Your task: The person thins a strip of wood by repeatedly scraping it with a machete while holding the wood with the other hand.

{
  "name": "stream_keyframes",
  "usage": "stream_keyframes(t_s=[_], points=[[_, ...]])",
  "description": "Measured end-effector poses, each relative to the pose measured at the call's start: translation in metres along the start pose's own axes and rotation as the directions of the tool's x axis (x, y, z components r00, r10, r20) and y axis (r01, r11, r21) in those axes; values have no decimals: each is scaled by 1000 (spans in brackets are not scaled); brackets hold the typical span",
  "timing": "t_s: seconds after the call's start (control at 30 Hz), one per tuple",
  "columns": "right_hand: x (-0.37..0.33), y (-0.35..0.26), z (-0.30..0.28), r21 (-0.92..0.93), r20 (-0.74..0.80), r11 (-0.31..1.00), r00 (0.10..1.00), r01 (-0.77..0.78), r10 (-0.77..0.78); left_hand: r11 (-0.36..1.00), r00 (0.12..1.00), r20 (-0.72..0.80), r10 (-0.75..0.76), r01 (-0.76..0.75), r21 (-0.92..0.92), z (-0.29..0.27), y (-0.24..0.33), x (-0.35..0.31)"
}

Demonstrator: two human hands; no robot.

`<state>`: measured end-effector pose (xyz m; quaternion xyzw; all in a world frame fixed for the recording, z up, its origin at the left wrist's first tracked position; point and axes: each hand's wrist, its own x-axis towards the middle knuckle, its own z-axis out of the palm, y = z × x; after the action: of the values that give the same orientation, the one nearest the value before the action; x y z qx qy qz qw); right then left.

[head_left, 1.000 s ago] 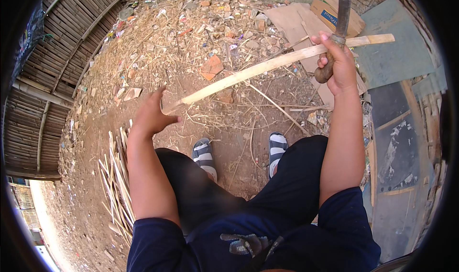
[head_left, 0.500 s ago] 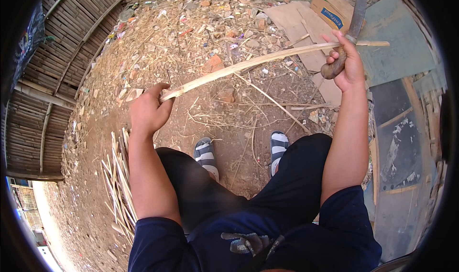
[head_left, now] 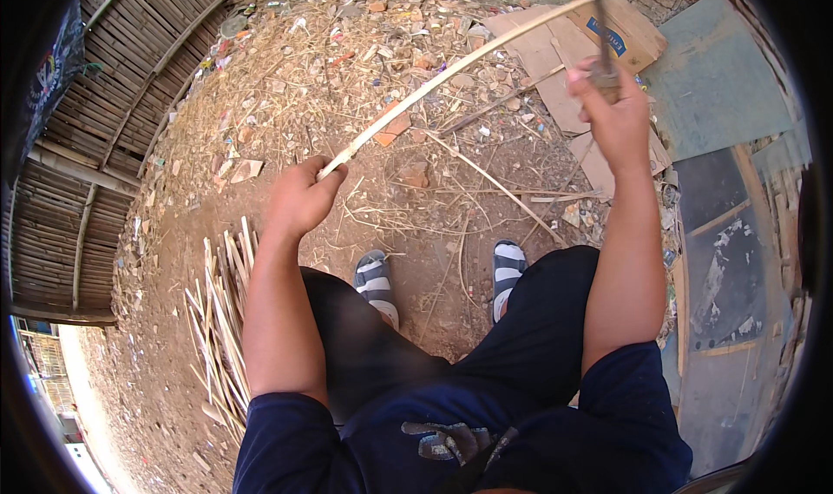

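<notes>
A long, pale strip of split bamboo (head_left: pixel 460 66) slants from lower left up to the far right. My left hand (head_left: pixel 304 197) is closed around its near end. My right hand (head_left: pixel 618 121) grips the handle of a machete (head_left: pixel 600 29), whose dark blade points away from me and looks narrow, almost edge-on. In this view the blade crosses the strip near its far end; whether they touch I cannot tell. The fingers of my right hand wrap the handle and hide most of it.
Split strips lie in a bundle (head_left: pixel 221 329) beside my left leg. Flattened cardboard (head_left: pixel 642 38) and grey sheets (head_left: pixel 720 77) lie at the right. Brick pieces (head_left: pixel 395 128) and shavings litter the dirt ground. A slatted bamboo wall (head_left: pixel 130 69) stands left, and my sandalled feet (head_left: pixel 373 281) are below.
The strip's far end has swung up and away, and my right hand no longer touches it. My left hand has shifted slightly right. The machete blade has turned and tilted left.
</notes>
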<state>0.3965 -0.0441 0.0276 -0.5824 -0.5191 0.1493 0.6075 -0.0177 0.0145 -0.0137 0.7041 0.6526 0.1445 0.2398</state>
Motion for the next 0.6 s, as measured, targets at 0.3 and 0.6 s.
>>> stream_keyframes(t_s=[0.3,0.6], points=[[-29,-19,49,-284,479,923,872,261,-99,923,962,244,118,-16,-385,11,15,-10],[-20,-21,25,28,622,917,725,-398,296,930,976,181,125,-52,-363,3,21,-19]])
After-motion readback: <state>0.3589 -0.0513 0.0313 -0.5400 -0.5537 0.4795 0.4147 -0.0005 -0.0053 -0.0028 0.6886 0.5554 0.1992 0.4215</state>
